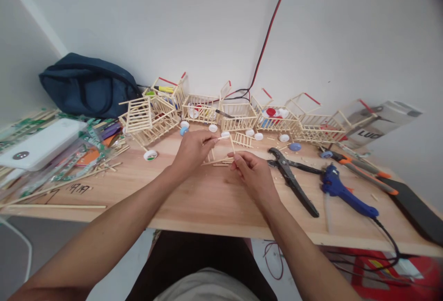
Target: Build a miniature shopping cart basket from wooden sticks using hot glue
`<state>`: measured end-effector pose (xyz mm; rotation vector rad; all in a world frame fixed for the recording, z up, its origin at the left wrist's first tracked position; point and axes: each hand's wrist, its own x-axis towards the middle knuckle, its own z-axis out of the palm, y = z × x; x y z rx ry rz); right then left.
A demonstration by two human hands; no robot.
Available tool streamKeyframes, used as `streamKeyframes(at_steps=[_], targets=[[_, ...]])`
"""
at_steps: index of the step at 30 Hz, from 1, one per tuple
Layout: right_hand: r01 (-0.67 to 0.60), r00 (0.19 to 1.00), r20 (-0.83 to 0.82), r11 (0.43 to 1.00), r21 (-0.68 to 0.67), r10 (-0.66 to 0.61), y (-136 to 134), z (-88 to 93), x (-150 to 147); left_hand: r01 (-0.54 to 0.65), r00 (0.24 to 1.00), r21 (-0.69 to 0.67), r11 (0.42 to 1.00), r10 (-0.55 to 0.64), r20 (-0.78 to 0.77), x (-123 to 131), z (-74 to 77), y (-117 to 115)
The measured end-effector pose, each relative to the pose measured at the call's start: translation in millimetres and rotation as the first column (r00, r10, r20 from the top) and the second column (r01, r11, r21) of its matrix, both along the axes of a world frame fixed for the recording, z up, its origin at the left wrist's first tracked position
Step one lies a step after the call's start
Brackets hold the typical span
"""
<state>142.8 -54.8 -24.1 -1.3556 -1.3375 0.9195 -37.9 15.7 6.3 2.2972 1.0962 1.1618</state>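
My left hand pinches a thin wooden stick over the middle of the table. In the fingers of my right hand is a second wooden stick, tilted upward. The far ends of both sticks meet at a corner; whether they are joined I cannot tell. Beneath and between the hands lie more sticks, partly hidden by the fingers. Just behind is a small ladder-like stick panel. White bottle caps sit as wheels near the stick carts.
Several stick carts line the wall. To the right lie black locking pliers, a blue glue gun and orange-handled pliers. At left are a white power bank, plastic wrappers and a blue bag.
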Motion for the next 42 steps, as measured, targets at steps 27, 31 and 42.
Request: streamKeyframes(at_steps=[27,31,42], targets=[[-0.024,0.999,0.026,0.999,0.028,0.023,1.5,1.1,2.4,-0.032,0.999,-0.038,0.999,0.032,-0.003,1.0,2.0,-3.4],[-0.028,0.999,0.023,0.999,0.028,0.028,1.3,-0.1,1.8,-0.041,0.999,-0.046,0.998,0.041,-0.006,1.0,1.6,-3.4],[0.003,0.999,0.036,0.999,0.046,-0.005,2.1,0.3,1.9,-0.044,0.999,-0.048,0.998,0.044,-0.002,0.2,4.4,-4.0]])
